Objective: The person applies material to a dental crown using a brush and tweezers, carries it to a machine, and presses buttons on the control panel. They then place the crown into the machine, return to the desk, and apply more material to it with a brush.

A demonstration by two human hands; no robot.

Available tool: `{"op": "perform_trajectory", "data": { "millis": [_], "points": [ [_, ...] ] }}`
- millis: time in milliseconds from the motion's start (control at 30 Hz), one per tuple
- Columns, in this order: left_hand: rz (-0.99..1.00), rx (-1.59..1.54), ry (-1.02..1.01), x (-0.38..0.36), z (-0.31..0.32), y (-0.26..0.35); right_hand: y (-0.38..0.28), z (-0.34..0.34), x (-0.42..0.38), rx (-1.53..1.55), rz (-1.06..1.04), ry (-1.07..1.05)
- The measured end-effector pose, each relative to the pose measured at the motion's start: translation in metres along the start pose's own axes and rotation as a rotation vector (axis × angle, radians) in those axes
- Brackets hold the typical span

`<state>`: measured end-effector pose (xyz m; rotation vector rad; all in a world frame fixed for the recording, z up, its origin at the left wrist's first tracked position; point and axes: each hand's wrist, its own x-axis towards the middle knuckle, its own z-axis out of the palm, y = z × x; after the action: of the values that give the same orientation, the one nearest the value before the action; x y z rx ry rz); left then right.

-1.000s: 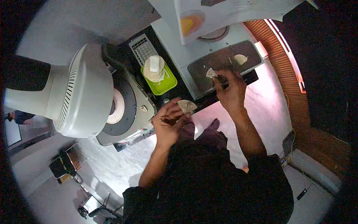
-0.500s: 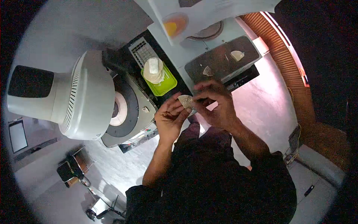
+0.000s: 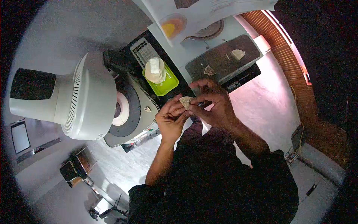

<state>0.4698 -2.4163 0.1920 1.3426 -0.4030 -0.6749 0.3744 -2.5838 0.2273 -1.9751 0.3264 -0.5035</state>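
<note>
Okay, you've got 1 patterned wedge (image 3: 185, 102) up in the air in front of you, off the near edge of the black counter (image 3: 161, 100). Your left hand (image 3: 170, 121) is clamped on it, fingers behind, thumb low. Your right hand (image 3: 214, 108) pinches its right edge between thumb and forefinger, other fingers spread clear. Looks like the left steadies it while the right works the edge; gridded face is turned up, probably so you can see it.

Dark tray (image 3: 233, 67) ahead carries 1 pale wedge (image 3: 238, 54) and 1 patterned fragment (image 3: 209, 70), well apart, likely so they don't mix. Green tray (image 3: 174, 84) holds a pale round stack with 1 white block (image 3: 155, 65) on top, maybe as a weight. 1 small piece (image 3: 147, 109) sits by the rim of the machine (image 3: 93, 97), within easy reach.

Writing: printed sheet (image 3: 220, 8) has lines too blurred to read. Machine shows 1 small triangle mark (image 3: 100, 135). No brand legible.
</note>
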Motion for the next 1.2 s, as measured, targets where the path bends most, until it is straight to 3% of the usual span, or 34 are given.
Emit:
{"op": "perform_trajectory", "data": {
  "millis": [500,767,967,1067,1200],
  "points": [
    [0.089,0.051,-0.031,-0.003,-0.003,-0.002,0.003,-0.002,0.002,0.154,0.03,-0.051],
    [0.073,0.021,-0.05,-0.005,0.001,-0.003,0.007,0.0,-0.001,0.051,-0.179,0.087],
    [0.019,0.085,-0.015,-0.008,0.007,-0.001,0.007,0.001,-0.008,0.159,-0.093,0.113],
    [0.008,0.038,-0.003,-0.009,0.006,-0.01,0.016,0.0,-0.009,0.093,-0.167,0.146],
    [-0.001,-0.021,0.162,-0.009,0.004,-0.027,0.016,-0.008,-0.014,0.123,-0.016,0.156]
  ]
}}
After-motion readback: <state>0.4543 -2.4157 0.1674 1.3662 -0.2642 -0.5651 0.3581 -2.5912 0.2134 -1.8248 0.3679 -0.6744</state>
